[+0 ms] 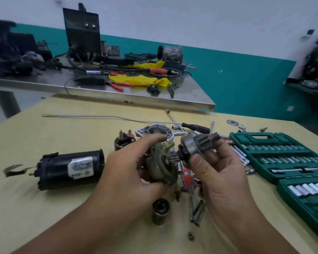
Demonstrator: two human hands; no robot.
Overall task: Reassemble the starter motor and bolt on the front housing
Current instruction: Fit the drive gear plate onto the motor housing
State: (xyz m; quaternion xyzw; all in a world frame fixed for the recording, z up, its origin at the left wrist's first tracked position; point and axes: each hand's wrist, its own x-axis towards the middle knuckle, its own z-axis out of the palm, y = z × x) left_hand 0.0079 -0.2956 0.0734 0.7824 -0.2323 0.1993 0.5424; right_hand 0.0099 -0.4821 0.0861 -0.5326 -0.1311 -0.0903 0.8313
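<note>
L hand (128, 173) grips gear plate assy (162, 167), splined shaft pointing at R hand (217, 162), which pinches pinion drive (196, 143) just beside shaft tip. Both held above surface (62, 208). Motor body (70, 167) lies to the left, front housing (154, 132) behind hands, socket case (283, 154) to the right.

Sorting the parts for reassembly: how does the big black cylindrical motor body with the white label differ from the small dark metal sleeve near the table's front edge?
The black motor body lies on its side left of the hands; the metal sleeve stands on end nearer the camera. The motor body is clearly larger and bears a white label; the sleeve is plain. Both are dark cylinders resting untouched on the tan table.
</note>
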